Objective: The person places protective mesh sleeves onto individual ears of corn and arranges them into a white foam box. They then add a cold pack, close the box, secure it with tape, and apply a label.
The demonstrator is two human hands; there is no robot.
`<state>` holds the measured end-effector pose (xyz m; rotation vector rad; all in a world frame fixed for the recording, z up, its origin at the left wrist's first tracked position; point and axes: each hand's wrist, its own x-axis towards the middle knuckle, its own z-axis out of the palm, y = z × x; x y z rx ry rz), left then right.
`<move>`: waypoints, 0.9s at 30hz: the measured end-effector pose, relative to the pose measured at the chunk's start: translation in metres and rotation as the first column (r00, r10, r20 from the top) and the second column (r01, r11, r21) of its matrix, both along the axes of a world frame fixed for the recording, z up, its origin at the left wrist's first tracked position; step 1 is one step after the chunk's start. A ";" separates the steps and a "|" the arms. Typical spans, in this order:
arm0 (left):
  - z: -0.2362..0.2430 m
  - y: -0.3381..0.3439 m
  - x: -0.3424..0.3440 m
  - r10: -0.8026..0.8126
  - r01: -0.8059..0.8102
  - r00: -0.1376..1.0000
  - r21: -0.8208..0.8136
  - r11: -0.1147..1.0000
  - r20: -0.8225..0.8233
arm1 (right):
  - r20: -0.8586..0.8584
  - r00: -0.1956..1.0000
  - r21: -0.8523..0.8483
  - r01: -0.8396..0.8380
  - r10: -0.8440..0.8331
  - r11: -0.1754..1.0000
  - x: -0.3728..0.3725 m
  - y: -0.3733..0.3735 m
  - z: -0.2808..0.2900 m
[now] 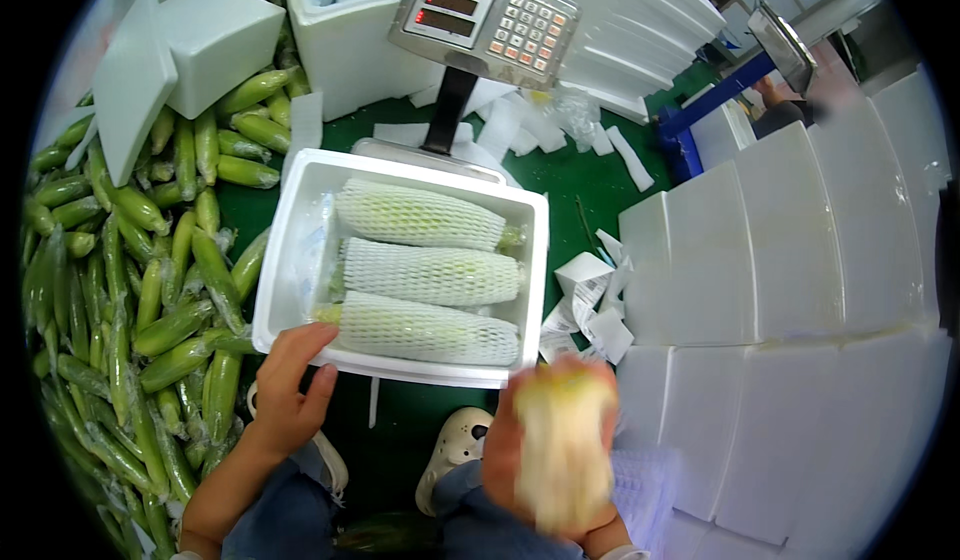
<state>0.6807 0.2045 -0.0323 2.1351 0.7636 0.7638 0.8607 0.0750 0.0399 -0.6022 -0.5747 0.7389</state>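
A white foam box (263, 290) sits in front of me. In it lie three pale green ears of corn (430, 275), side by side in white foam net sleeves. A clear plastic packet (318, 245) shows along the box's left inner wall. My left hand (293, 380) grips the near rim by the left corner, fingers over the edge and thumb outside. To the right of that corner, nearer to me, my right hand (503, 450) is closed around a pale, yellowish ear of corn (565, 450). Motion smears it, so its wrapping cannot be made out.
Film-wrapped green corn (190, 330) is heaped at the left, with foam lids (140, 90) on top. Behind the box stands a scale with a keypad display (485, 20). Stacked white foam boxes (740, 250) wall the right. Paper scraps (590, 305) litter the green floor.
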 end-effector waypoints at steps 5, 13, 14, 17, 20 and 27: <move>0.003 0.025 0.027 -0.186 0.203 0.976 0.158 0.966 -0.115 | 0.210 0.927 -0.323 0.365 -0.310 0.873 0.045 0.017 -0.069; -0.047 0.053 0.172 -0.221 0.400 0.889 0.443 0.802 -0.402 | -0.325 0.923 -0.229 0.133 -0.205 0.964 0.076 0.013 -0.131; -0.054 0.048 0.176 -0.234 0.410 0.887 0.449 0.794 -0.398 | -0.361 0.921 -0.183 0.082 -0.144 0.980 0.083 0.006 -0.134; -0.059 0.044 0.181 -0.231 0.430 0.868 0.432 0.792 -0.440 | -0.389 0.912 -0.213 0.053 -0.135 0.976 0.095 -0.001 -0.137; -0.050 0.052 0.171 -0.188 0.403 0.880 0.480 0.779 -0.435 | -0.393 0.914 -0.229 0.015 -0.106 0.973 0.091 0.009 -0.131; -0.004 0.032 0.084 -0.345 0.290 0.934 0.360 0.887 0.097 | -0.454 0.884 -0.277 -0.019 -0.113 0.961 0.094 -0.001 -0.124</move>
